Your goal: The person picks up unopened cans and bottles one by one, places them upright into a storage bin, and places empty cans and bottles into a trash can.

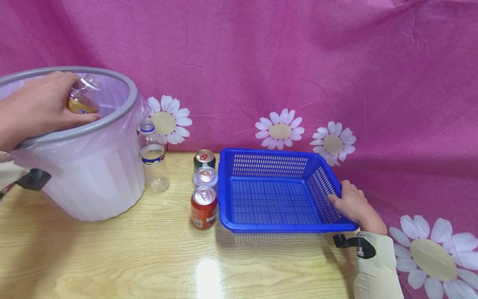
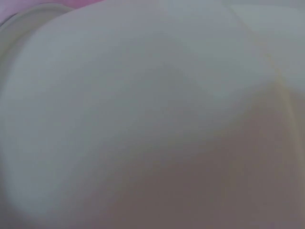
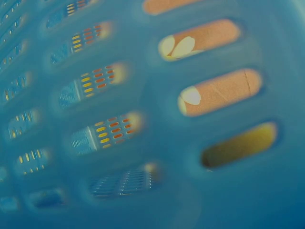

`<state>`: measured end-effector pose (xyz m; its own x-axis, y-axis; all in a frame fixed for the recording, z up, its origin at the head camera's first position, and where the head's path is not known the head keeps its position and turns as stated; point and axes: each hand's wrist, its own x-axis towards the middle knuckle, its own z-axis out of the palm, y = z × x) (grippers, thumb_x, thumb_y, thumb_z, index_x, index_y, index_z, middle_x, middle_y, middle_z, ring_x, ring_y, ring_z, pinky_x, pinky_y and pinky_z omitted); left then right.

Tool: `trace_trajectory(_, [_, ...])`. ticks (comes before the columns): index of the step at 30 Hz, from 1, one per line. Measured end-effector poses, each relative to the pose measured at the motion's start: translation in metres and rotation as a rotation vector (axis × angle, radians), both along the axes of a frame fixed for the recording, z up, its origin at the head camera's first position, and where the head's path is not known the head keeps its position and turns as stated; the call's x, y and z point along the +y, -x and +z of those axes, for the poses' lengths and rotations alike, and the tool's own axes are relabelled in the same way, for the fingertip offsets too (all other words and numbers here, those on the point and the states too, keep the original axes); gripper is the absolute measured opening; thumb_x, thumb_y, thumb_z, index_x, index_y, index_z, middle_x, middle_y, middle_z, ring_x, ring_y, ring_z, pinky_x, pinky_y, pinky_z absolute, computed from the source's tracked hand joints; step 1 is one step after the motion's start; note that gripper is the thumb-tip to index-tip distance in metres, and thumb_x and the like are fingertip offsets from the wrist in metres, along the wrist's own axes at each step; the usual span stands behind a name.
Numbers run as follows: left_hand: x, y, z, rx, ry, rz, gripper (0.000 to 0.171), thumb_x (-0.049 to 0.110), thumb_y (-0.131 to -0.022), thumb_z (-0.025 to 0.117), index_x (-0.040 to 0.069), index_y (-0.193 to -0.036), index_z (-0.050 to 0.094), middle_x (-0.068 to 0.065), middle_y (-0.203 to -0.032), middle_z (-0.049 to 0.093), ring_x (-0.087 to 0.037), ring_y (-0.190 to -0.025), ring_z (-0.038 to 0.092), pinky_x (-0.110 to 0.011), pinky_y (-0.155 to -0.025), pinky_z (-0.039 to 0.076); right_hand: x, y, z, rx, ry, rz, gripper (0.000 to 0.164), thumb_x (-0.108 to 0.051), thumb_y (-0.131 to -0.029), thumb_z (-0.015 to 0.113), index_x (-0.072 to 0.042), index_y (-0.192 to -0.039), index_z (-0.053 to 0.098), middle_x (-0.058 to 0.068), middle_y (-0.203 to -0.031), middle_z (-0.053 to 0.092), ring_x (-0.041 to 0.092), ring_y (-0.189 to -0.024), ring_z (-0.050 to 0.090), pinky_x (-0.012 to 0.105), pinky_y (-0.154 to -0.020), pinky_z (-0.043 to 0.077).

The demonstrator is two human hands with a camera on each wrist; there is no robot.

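Note:
My left hand (image 1: 48,104) holds a clear plastic bottle (image 1: 83,101) with an orange-yellow label, thumb on one side and fingers on the other. Hand and bottle are at the mouth of a white bin (image 1: 101,178) with a grey rim and a thin plastic liner. The bottle's lower end is hidden. On the right, my right hand (image 1: 356,207) grips the right rim of a blue plastic basket (image 1: 270,201), thumb inside the wall. The basket's slotted wall (image 3: 157,143) fills the right wrist view. Blurred pale bin wall (image 2: 119,95) fills most of the left wrist view.
Beside the bin stands another clear bottle (image 1: 157,176), uncapped, with a blue neck ring. A green can (image 1: 204,160), a pale can (image 1: 206,178) and a red can (image 1: 203,211) line the basket's left side. A pink flowered cloth (image 1: 231,74) hangs behind the wooden table (image 1: 149,253).

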<state>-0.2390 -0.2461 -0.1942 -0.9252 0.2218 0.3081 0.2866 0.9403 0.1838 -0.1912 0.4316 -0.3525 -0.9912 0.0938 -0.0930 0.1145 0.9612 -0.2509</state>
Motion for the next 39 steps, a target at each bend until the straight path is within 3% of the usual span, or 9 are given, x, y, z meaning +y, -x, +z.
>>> trace_trajectory(5, [0.0012,-0.0001,0.0012,0.006,0.014,-0.020,0.058,0.042,-0.078,0.077,0.001,-0.114,0.056,-0.027,-0.109,0.063,-0.037,-0.096,0.056,-0.046,-0.074,0.042,0.0001,-0.0004,-0.0001,0.002,0.001,0.001,0.061,-0.040,-0.094,0.051,0.011,-0.126,0.036,0.028,-0.108,0.050,0.047,-0.099,0.047,0.057,-0.078,0.043])
trace_trajectory(10, [0.0030,-0.0023,0.0017,0.016,0.020,-0.032,0.063,0.039,-0.080,0.075,-0.003,-0.121,0.052,-0.029,-0.110,0.060,-0.040,-0.097,0.055,-0.054,-0.079,0.042,0.0002,-0.0006,-0.0009,0.015,-0.008,0.002,0.061,-0.040,-0.094,0.051,0.011,-0.126,0.036,0.029,-0.108,0.051,0.049,-0.100,0.048,0.058,-0.078,0.043])
trace_trajectory(17, [0.0044,-0.0039,0.0052,0.030,0.011,-0.028,0.062,0.041,-0.079,0.076,-0.001,-0.119,0.054,-0.025,-0.106,0.061,-0.035,-0.093,0.055,-0.037,-0.072,0.038,0.0020,0.0010,-0.0015,0.018,-0.012,0.005,0.062,-0.040,-0.094,0.051,0.011,-0.126,0.036,0.029,-0.109,0.051,0.049,-0.100,0.047,0.059,-0.078,0.043])
trace_trajectory(24, [0.0034,-0.0035,0.0039,0.039,0.016,-0.037,0.059,0.043,-0.078,0.077,0.002,-0.116,0.058,-0.022,-0.103,0.064,-0.031,-0.092,0.055,-0.030,-0.070,0.035,0.0019,0.0013,-0.0023,0.019,-0.015,0.011,0.063,-0.040,-0.094,0.051,0.012,-0.126,0.036,0.030,-0.110,0.051,0.051,-0.101,0.047,0.060,-0.079,0.043])
trace_trajectory(28, [0.0044,-0.0040,0.0034,0.012,-0.005,-0.034,0.065,0.048,-0.080,0.073,0.000,-0.120,0.057,-0.026,-0.113,0.063,-0.038,-0.105,0.055,-0.044,-0.083,0.042,0.0017,0.0013,-0.0030,0.022,-0.015,0.010,0.062,-0.039,-0.093,0.052,0.012,-0.126,0.036,0.030,-0.110,0.051,0.051,-0.102,0.048,0.060,-0.079,0.043])
trace_trajectory(31, [0.0053,-0.0046,0.0031,-0.004,-0.017,-0.030,0.070,0.051,-0.083,0.069,-0.002,-0.126,0.055,-0.029,-0.123,0.059,-0.042,-0.115,0.052,-0.055,-0.092,0.039,0.0015,0.0015,-0.0032,0.022,-0.016,0.009,0.062,-0.039,-0.093,0.052,0.012,-0.126,0.036,0.030,-0.110,0.051,0.051,-0.101,0.048,0.060,-0.079,0.043])
trace_trajectory(39, [0.0060,-0.0052,0.0026,0.015,-0.003,-0.014,0.074,0.054,-0.083,0.066,-0.003,-0.127,0.055,-0.030,-0.125,0.058,-0.042,-0.113,0.052,-0.057,-0.092,0.039,0.0015,0.0020,-0.0033,0.005,-0.008,0.005,0.064,-0.040,-0.094,0.051,0.012,-0.127,0.034,0.030,-0.111,0.050,0.051,-0.102,0.046,0.061,-0.081,0.043])
